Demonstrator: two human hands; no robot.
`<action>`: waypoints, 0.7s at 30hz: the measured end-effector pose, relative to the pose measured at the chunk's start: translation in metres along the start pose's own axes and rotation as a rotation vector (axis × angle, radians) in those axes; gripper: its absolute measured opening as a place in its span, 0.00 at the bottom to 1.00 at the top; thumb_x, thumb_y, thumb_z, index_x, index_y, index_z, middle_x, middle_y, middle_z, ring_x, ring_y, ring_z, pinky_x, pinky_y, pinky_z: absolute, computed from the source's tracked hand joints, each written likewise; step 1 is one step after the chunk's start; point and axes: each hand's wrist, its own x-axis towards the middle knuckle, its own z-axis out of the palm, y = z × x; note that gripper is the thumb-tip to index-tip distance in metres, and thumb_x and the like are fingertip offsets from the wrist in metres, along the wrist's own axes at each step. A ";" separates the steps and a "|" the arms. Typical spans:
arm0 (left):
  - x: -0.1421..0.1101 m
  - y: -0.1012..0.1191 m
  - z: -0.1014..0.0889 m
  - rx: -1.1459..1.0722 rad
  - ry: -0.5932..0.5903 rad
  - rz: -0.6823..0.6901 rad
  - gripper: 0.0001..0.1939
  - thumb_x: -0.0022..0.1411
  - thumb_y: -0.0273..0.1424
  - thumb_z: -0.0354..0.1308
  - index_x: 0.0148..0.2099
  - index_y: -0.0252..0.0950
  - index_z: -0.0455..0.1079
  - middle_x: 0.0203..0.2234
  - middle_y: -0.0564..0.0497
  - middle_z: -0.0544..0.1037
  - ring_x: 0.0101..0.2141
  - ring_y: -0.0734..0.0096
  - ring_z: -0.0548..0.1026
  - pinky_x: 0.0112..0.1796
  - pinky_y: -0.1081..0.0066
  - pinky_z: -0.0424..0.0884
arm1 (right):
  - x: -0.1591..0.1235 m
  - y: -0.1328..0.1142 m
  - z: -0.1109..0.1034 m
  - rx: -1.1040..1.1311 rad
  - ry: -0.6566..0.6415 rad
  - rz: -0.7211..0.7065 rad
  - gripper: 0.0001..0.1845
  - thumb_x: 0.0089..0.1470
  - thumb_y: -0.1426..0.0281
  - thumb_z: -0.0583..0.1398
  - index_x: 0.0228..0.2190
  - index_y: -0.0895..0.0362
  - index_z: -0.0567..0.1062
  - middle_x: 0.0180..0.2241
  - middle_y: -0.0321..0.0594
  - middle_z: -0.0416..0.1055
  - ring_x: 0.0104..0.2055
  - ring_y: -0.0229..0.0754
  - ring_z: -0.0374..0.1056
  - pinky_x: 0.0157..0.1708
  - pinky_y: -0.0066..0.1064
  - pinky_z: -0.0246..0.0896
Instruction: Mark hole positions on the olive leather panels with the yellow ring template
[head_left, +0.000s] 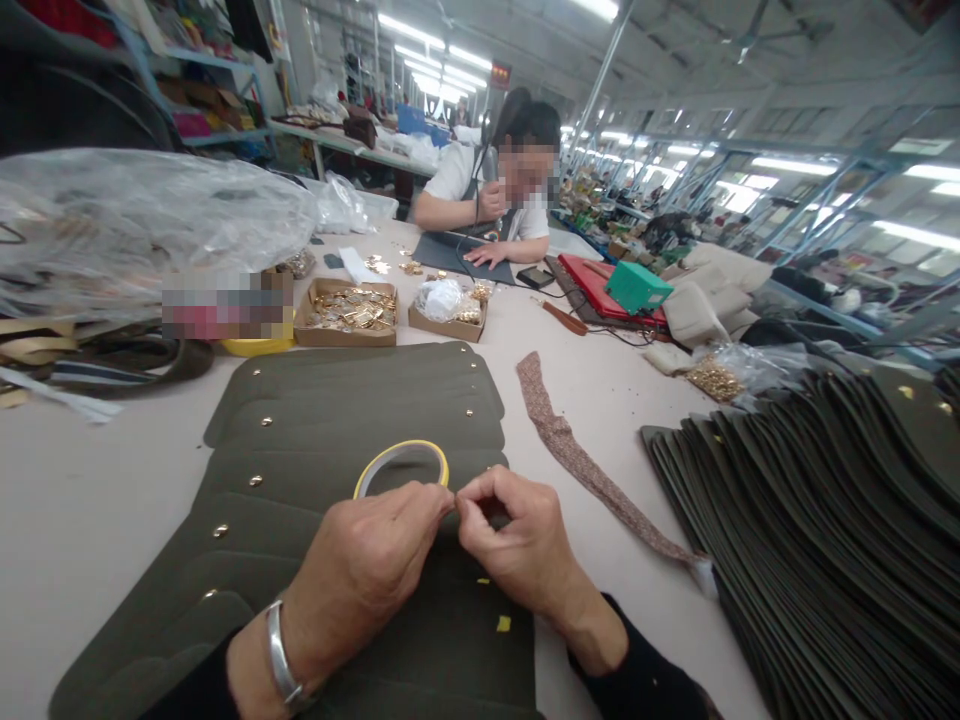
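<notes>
My left hand (367,570) grips a thin yellow tape roll (401,462), its fingers curled round the near rim. My right hand (510,535) pinches at the roll's right edge, fingertips pressed together; what sits between them is too small to make out. Both hands hover over a fanned stack of dark olive leather panels (315,450) with gold studs along their left side. Small yellow tape bits (503,623) lie on the nearest panel.
A large stack of olive panels (810,540) fills the right side. Two cardboard trays of gold hardware (349,312) and a patterned strap (570,450) lie beyond. Clear plastic bags (135,215) sit left. Another person (495,190) sits across the table.
</notes>
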 end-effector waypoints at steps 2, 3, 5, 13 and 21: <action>0.001 0.007 -0.002 0.013 0.058 0.059 0.10 0.68 0.25 0.46 0.36 0.37 0.67 0.23 0.54 0.75 0.25 0.73 0.75 0.28 0.75 0.69 | 0.004 0.002 -0.002 0.167 0.017 0.282 0.04 0.48 0.73 0.58 0.24 0.57 0.72 0.19 0.32 0.70 0.19 0.34 0.66 0.20 0.23 0.62; 0.001 0.010 -0.003 0.006 0.067 0.081 0.11 0.68 0.25 0.45 0.35 0.37 0.67 0.23 0.53 0.75 0.25 0.74 0.74 0.29 0.75 0.69 | 0.007 0.005 -0.005 0.243 0.014 0.401 0.04 0.48 0.71 0.59 0.24 0.57 0.72 0.18 0.32 0.69 0.18 0.34 0.67 0.19 0.23 0.62; 0.000 0.014 -0.001 0.004 0.037 0.087 0.11 0.68 0.25 0.45 0.35 0.36 0.67 0.23 0.53 0.74 0.25 0.73 0.74 0.29 0.74 0.69 | 0.014 0.018 -0.013 0.349 -0.016 0.563 0.06 0.47 0.68 0.61 0.24 0.58 0.72 0.16 0.31 0.69 0.17 0.34 0.67 0.18 0.23 0.64; 0.002 0.007 0.011 0.183 -0.407 -0.118 0.09 0.61 0.19 0.51 0.38 0.38 0.68 0.33 0.50 0.75 0.33 0.66 0.72 0.32 0.70 0.70 | 0.019 0.052 -0.031 0.222 -0.184 0.659 0.09 0.47 0.66 0.63 0.25 0.60 0.74 0.18 0.33 0.70 0.18 0.32 0.67 0.18 0.22 0.65; 0.005 0.010 0.012 0.177 -0.466 -0.138 0.10 0.61 0.18 0.51 0.36 0.38 0.68 0.33 0.50 0.74 0.34 0.64 0.70 0.32 0.68 0.70 | 0.019 0.044 -0.021 -0.120 -0.161 0.349 0.06 0.50 0.73 0.59 0.24 0.58 0.75 0.19 0.33 0.71 0.20 0.34 0.67 0.22 0.23 0.62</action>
